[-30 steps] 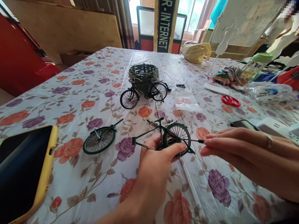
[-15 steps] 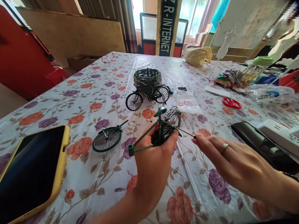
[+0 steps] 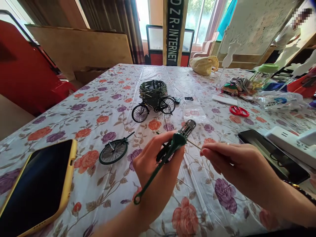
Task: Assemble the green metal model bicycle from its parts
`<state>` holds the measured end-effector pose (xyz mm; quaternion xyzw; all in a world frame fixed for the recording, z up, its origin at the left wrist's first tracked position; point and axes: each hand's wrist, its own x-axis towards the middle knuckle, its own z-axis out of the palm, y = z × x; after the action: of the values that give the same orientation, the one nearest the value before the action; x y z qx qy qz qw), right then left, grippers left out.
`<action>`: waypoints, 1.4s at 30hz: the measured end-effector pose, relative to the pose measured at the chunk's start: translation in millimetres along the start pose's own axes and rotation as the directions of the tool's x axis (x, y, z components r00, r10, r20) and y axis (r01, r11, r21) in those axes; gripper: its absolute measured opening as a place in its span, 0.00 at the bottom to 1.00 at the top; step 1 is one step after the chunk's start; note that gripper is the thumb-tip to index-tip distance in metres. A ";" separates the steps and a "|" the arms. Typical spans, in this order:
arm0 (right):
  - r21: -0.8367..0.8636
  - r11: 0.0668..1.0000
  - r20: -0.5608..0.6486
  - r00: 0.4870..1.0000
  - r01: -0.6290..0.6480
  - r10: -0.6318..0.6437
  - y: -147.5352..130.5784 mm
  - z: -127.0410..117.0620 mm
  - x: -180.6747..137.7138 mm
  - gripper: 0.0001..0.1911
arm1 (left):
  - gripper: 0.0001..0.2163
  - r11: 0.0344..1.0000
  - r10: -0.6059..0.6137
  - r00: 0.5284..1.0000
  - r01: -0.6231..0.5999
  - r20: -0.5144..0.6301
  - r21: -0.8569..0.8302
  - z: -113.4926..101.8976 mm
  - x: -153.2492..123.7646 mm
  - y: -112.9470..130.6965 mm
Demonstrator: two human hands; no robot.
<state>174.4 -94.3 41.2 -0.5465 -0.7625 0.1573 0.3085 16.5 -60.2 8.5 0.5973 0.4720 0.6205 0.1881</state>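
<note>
A: Where is the dark-green, thin-tubed model bicycle frame [image 3: 153, 180] sitting?

B: The left hand [image 3: 158, 169] is holding it above the white, flower-printed tablecloth [image 3: 89, 219], fingers and thumb clasping its middle and rear. The long tube is slanting down over the wrist, and the glossy green saddle [image 3: 178, 141] is facing up.

A: And the right hand [image 3: 239, 163]?

B: It is standing apart from the left, pinching a thin, metal-shafted tool [image 3: 194, 144]. The shaft is pointing at the frame's rear; I cannot tell whether its tip is touching.

A: How is the frame likely to handle?

B: It is looking light and stiff, probably metal, its glossy finish perhaps feeling slightly slippery. I'd be gripping near the saddle and sparing the slim, grey wire rack [image 3: 189, 126], which is looking easy to bend.

A: And the dark-green spoked wheel [image 3: 113, 151]?

B: It is lying left of the hand; its fine spokes are probably favouring a hold by the tyre.
</note>
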 end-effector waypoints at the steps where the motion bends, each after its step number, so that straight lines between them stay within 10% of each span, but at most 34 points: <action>1: 0.101 0.992 0.039 0.997 -0.072 0.068 -0.1 0.8 -0.6 0.09 | 0.11 1.000 0.012 1.000 -0.012 -0.010 -0.005 0.0 -0.4 0.1; 9: 0.618 0.470 0.562 0.772 -0.631 0.297 -0.4 -3.1 3.7 0.16 | 0.12 0.979 0.193 0.981 -0.194 0.027 0.058 -5.3 0.3 1.7; 12: 0.577 0.655 0.405 0.867 -0.489 0.290 3.1 0.6 5.0 0.17 | 0.12 0.980 0.159 0.986 -0.163 0.043 0.113 -3.6 0.5 2.9; 16: 0.062 0.995 0.013 0.997 -0.078 0.077 6.8 9.9 6.4 0.11 | 0.10 0.974 0.110 0.994 -0.108 -0.001 0.200 0.7 1.1 2.5; 26: -0.522 0.814 -0.061 0.940 0.255 -0.335 18.3 32.3 8.3 0.07 | 0.08 0.976 0.038 0.999 -0.038 0.003 0.214 1.6 0.0 -1.9; 37: 0.256 0.959 0.144 0.986 -0.121 0.086 0.6 5.4 11.8 0.14 | 0.11 0.980 0.181 0.982 -0.184 0.047 0.079 -3.8 -3.1 -1.6; 42: 0.686 0.356 0.617 0.767 -0.634 0.177 5.0 -2.5 16.2 0.14 | 0.13 0.975 0.223 0.975 -0.223 0.009 0.028 -3.9 -3.6 -1.2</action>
<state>176.3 -77.7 45.1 -0.4364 -0.4540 0.7129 0.3086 13.3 -63.9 6.1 0.6510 0.4103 0.6291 0.1103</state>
